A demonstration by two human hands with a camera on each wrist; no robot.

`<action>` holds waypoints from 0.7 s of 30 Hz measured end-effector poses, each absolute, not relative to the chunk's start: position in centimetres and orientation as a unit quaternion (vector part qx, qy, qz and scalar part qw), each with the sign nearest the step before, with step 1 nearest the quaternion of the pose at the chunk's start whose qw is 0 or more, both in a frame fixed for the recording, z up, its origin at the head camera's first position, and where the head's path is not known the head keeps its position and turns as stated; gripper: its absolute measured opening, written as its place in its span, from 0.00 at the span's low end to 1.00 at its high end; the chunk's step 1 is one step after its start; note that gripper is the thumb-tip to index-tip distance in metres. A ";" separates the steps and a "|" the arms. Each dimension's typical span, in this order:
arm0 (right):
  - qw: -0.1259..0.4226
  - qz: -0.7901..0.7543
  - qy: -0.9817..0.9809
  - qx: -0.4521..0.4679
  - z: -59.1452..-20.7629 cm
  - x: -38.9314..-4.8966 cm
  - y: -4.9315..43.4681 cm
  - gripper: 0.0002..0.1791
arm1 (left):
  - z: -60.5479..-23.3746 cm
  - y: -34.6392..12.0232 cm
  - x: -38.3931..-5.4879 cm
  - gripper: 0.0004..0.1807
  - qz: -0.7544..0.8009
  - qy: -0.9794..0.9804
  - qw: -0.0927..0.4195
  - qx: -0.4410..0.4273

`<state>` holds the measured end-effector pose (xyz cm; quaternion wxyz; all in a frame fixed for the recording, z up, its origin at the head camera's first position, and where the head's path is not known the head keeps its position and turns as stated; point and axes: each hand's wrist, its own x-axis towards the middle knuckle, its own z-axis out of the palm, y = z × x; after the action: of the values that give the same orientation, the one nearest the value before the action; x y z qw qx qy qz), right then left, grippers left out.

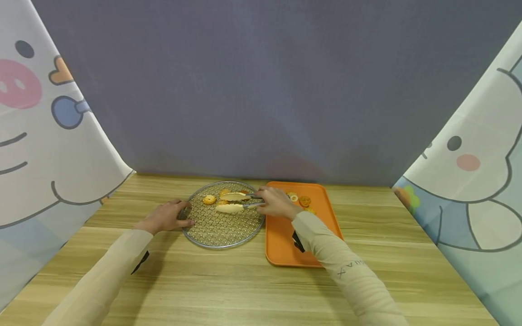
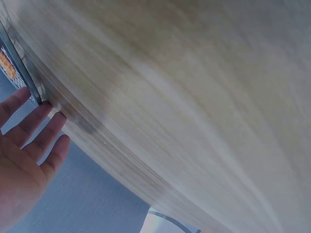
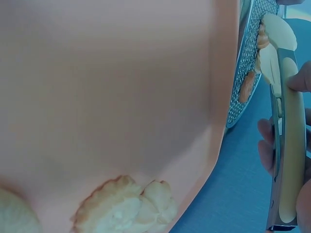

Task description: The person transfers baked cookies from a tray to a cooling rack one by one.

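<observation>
My right hand (image 1: 277, 202) grips metal tongs (image 3: 291, 145) with cream-coloured tips, thumb on one arm and fingers round the other. The tong tips reach left over a round metal mesh tray (image 1: 222, 231), spread around golden pastries (image 1: 224, 192) that they partly hide. A round yellow pastry (image 1: 209, 199) sits left of the tips on the mesh. At the tray's left rim, my left hand (image 1: 165, 216) rests with fingers extended and thumb apart. In the left wrist view, its fingertips (image 2: 46, 104) lie right at the dark rim.
An orange rectangular tray (image 1: 281, 246) stands to the right of the mesh tray, under my right forearm. Several pastries, one a brown round one (image 1: 304, 201), lie toward its far end. The wooden table (image 1: 212, 290) meets a grey backdrop (image 1: 261, 90) behind, with printed cloth at both sides.
</observation>
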<state>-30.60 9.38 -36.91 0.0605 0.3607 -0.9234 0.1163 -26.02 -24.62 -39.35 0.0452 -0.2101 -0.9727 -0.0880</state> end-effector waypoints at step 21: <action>0.045 0.133 -0.930 0.340 -36.1 -30.4 9.8 0.26 | -39.5 -24.6 -25.9 0.33 -0.078 -0.972 0.055 -0.212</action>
<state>-30.39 9.80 -36.10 0.0454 0.3398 -0.9299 0.1333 -25.90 -24.61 -39.47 0.0549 -0.2125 -0.9725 -0.0780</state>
